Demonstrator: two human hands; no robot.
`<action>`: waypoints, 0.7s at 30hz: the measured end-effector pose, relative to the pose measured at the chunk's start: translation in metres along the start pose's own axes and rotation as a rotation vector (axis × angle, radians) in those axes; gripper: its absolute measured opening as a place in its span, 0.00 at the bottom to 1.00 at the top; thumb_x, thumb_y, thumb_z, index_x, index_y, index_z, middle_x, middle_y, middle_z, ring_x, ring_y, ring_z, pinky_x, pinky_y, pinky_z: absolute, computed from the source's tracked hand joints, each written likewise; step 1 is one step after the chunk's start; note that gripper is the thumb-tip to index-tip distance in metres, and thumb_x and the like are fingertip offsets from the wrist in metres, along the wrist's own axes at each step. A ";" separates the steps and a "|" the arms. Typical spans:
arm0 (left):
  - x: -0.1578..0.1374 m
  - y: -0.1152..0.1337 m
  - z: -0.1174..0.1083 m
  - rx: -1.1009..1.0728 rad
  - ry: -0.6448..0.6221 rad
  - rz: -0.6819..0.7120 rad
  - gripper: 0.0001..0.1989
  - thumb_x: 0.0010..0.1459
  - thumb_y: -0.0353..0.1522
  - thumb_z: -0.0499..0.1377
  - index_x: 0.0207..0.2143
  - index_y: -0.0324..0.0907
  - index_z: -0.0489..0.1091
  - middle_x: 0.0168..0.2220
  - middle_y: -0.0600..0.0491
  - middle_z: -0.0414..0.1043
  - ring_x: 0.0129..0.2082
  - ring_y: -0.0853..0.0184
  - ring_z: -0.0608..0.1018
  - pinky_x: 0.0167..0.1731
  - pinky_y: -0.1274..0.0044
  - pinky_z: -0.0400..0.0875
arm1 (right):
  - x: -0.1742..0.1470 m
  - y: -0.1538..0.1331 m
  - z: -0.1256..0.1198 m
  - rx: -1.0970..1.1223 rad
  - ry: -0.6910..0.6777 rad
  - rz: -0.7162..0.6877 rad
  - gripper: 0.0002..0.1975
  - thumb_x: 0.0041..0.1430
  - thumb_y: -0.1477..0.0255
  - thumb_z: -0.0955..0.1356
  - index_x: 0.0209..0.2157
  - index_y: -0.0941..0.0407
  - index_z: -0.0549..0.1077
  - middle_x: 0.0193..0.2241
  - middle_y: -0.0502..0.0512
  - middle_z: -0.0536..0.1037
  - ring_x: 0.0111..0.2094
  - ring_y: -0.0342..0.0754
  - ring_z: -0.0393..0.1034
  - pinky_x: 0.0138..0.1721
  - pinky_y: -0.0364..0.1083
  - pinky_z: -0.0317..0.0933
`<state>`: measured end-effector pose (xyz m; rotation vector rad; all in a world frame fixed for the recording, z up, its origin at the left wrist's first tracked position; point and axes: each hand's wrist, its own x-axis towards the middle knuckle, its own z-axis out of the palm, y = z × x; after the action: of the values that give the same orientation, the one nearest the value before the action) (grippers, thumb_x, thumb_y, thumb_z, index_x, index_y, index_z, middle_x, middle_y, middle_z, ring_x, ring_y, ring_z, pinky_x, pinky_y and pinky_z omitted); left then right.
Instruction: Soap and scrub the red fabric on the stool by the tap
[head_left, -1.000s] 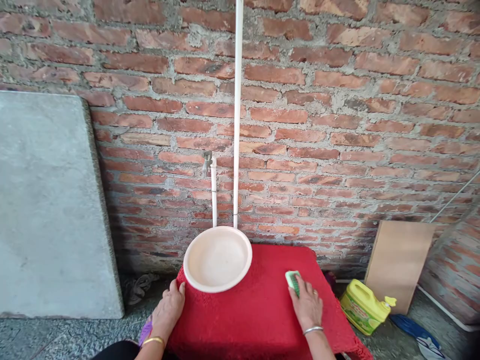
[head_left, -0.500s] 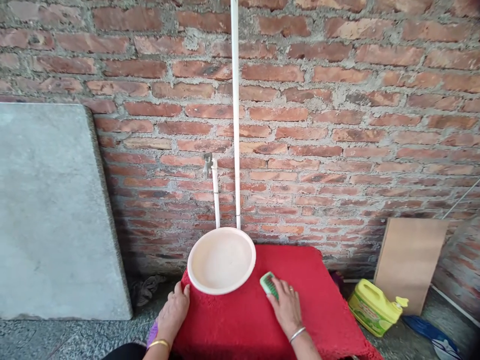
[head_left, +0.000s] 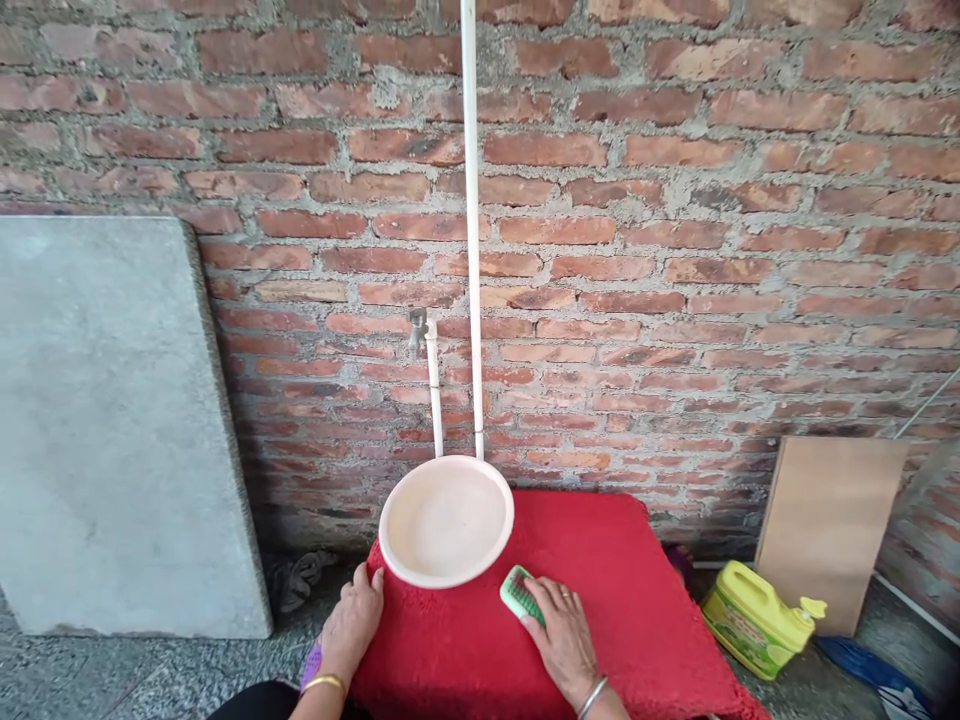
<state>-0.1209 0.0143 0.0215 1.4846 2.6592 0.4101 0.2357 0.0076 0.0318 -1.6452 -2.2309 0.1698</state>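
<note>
My right hand is closed around a small green scrubbing brush, with its dark bristle side partly showing. The brush is over the red cloth, which covers a low table. At the cloth's left edge, my left hand has its fingers curled over and gripping the border. Between and beyond the hands, a pale plastic basin stands at the back left of the cloth; I see no object inside it.
A tap on a white pipe stands behind the basin. To the left leans a grey slab. At right are a yellow detergent jug, a brown board and a blue slipper. A purple thing shows beside my left wrist.
My right hand has moved left with the brush, closer to the basin. My left hand keeps its place at the cloth's edge. The view has shifted slightly.
</note>
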 end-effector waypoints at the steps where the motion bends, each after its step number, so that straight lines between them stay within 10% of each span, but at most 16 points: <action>1: 0.000 0.001 -0.001 0.014 0.000 0.002 0.23 0.69 0.40 0.44 0.58 0.35 0.60 0.42 0.37 0.76 0.39 0.55 0.82 0.38 0.69 0.73 | 0.002 0.003 -0.003 -0.018 -0.005 0.043 0.24 0.66 0.59 0.59 0.61 0.46 0.66 0.58 0.54 0.72 0.57 0.54 0.66 0.57 0.53 0.57; 10: -0.002 0.008 -0.003 0.037 -0.029 -0.028 0.23 0.69 0.40 0.41 0.58 0.35 0.59 0.45 0.37 0.74 0.39 0.55 0.81 0.37 0.69 0.72 | -0.006 0.101 -0.017 -0.356 0.290 0.510 0.33 0.65 0.52 0.55 0.54 0.64 0.70 0.44 0.72 0.76 0.39 0.62 0.74 0.38 0.56 0.64; 21: -0.003 0.009 -0.004 0.047 -0.014 -0.034 0.22 0.69 0.39 0.43 0.58 0.35 0.60 0.45 0.38 0.73 0.40 0.57 0.81 0.38 0.70 0.72 | 0.014 0.027 0.035 -0.032 0.198 -0.088 0.26 0.64 0.50 0.58 0.50 0.51 0.73 0.47 0.59 0.77 0.46 0.54 0.73 0.46 0.51 0.65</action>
<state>-0.1129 0.0154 0.0274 1.4463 2.6970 0.3362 0.2442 0.0337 -0.0061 -1.5051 -2.1604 -0.0502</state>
